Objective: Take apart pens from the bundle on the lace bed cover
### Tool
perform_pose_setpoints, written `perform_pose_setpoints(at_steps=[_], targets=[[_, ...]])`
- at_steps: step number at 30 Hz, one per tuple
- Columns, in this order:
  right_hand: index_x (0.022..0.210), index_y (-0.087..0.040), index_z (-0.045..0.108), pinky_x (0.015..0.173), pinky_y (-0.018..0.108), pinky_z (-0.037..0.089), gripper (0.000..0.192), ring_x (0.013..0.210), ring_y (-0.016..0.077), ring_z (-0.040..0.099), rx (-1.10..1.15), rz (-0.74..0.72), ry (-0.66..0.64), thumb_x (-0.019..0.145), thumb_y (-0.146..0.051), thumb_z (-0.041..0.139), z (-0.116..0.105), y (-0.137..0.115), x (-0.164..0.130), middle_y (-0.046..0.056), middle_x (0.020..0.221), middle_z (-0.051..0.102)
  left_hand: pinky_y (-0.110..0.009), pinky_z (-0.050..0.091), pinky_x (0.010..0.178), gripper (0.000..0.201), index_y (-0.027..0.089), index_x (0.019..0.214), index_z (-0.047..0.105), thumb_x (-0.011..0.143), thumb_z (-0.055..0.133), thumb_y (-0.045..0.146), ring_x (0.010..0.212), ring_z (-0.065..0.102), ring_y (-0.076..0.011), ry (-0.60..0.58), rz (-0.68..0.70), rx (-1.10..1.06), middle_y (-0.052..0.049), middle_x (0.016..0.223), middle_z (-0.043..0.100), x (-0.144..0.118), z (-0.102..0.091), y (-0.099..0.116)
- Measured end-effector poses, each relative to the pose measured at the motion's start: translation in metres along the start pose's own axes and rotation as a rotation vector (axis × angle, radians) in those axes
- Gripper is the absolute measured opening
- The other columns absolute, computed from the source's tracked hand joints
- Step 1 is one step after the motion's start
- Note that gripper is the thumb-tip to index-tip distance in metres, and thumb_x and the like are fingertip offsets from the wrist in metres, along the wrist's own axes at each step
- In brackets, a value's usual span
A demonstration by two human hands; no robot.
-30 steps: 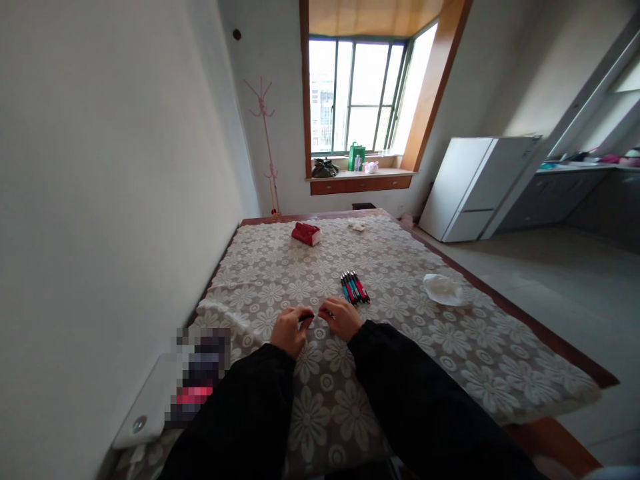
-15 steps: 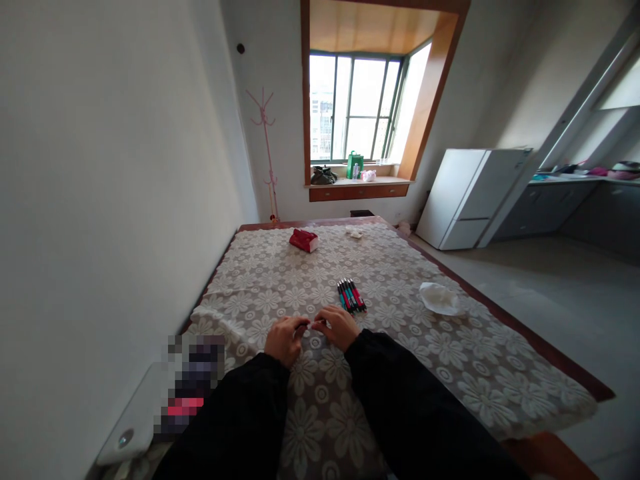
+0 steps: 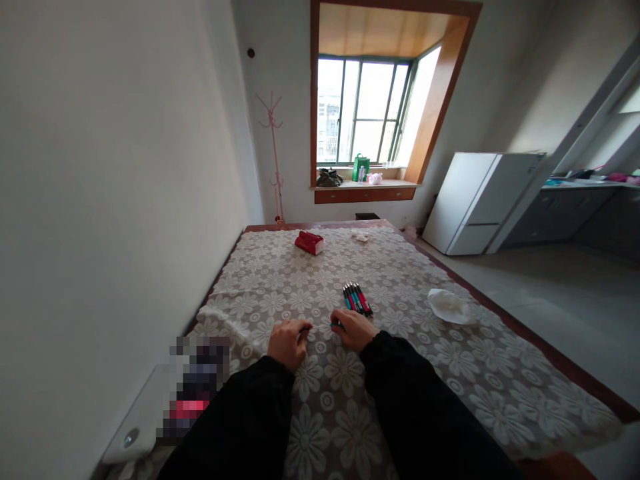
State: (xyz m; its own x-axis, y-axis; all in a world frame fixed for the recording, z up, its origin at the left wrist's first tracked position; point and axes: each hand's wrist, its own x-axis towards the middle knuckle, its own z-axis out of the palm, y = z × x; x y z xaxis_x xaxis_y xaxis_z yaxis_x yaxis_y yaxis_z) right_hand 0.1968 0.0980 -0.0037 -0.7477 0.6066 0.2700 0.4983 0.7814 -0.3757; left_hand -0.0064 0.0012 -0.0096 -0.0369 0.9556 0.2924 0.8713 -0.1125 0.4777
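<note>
My left hand is closed in a pinch on a dark pen part, mostly hidden by the fingers. To its right, my right hand pinches a teal pen part, of which only a small end shows. A gap lies between the two hands, both just above the tablecloth. Just beyond the right hand, several pens in black, teal and red lie side by side, tips pointing away from me.
A flowered cloth covers the table. Farther back lie a red tissue pack and crumpled white scraps. A white plastic bag or dish rests at the right. Near the left wall are a white device and a blurred patch.
My hands were nearly touching and are now apart, the right one having moved to the right. A teal end now shows at its fingertips. The view has shifted slightly.
</note>
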Motion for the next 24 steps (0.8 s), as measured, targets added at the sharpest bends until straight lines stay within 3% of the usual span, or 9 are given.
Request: perform_pose_setpoints(at_steps=[8, 17, 24], targets=[[0.092, -0.020, 0.057, 0.077, 0.030, 0.043, 0.012, 0.085, 0.0195, 0.059, 0.046, -0.087, 0.056, 0.082, -0.014, 0.059, 0.003, -0.008, 0.001, 0.004, 0.088, 0.064, -0.036, 0.039, 0.088, 0.024, 0.028, 0.100, 0.068, 0.085, 0.053, 0.018, 0.100, 0.059, -0.0219, -0.018, 0.013, -0.013, 0.000, 0.103, 0.073, -0.001, -0.001, 0.004], [0.099, -0.019, 0.051, 0.075, 0.028, 0.045, 0.023, 0.083, 0.0179, 0.059, 0.129, -0.077, 0.052, 0.079, -0.010, 0.053, 0.015, -0.018, 0.001, 0.005, 0.091, 0.062, -0.035, 0.041, 0.085, 0.030, 0.030, 0.107, 0.068, 0.084, 0.053, 0.017, 0.098, 0.060, -0.0215, -0.041, 0.046, -0.047, -0.001, 0.100, 0.073, -0.001, 0.001, 0.004], [0.095, -0.019, 0.052, 0.073, 0.028, 0.045, 0.019, 0.082, 0.0185, 0.060, 0.136, -0.070, 0.024, 0.079, -0.009, 0.052, 0.021, -0.021, 0.000, 0.004, 0.089, 0.063, -0.035, 0.044, 0.090, 0.034, 0.029, 0.112, 0.067, 0.082, 0.057, 0.017, 0.097, 0.061, -0.0211, -0.076, 0.080, -0.104, -0.001, 0.102, 0.073, 0.000, 0.004, 0.000]])
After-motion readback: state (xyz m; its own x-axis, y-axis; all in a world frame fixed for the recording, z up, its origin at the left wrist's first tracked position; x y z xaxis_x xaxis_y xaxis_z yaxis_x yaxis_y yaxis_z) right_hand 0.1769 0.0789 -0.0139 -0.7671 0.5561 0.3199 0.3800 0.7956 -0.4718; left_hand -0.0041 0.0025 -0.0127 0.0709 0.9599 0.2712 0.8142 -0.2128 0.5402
